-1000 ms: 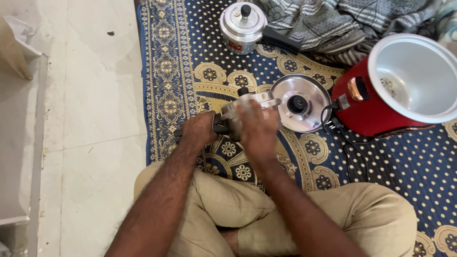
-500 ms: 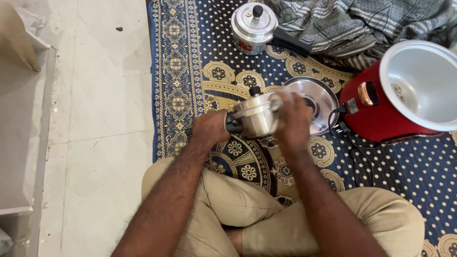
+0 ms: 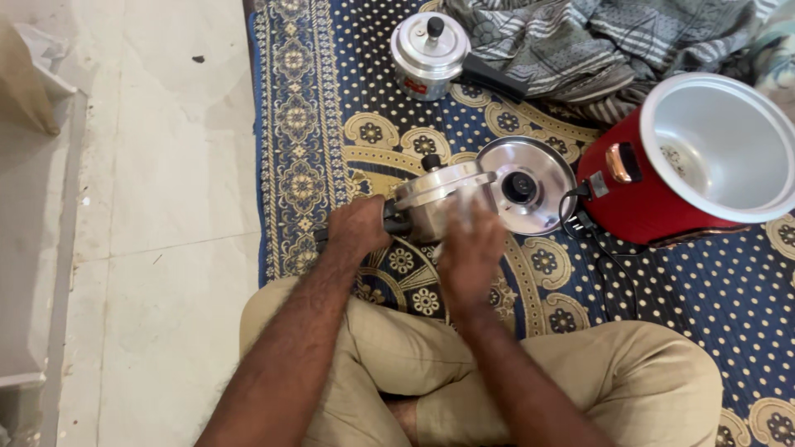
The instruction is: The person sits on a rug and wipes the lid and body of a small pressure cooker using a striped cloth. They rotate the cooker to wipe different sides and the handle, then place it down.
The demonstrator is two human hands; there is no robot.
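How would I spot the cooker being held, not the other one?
Start at the red rice cooker. Left of it lies a round steel lid, then the held pressure cooker. Unlike the second pressure cooker beside the striped cloth, it's tilted, its handle in the left hand.

Even, soft daylight with faint shadows; the moving right hand [image 3: 470, 252] is motion-blurred, everything else sharp.
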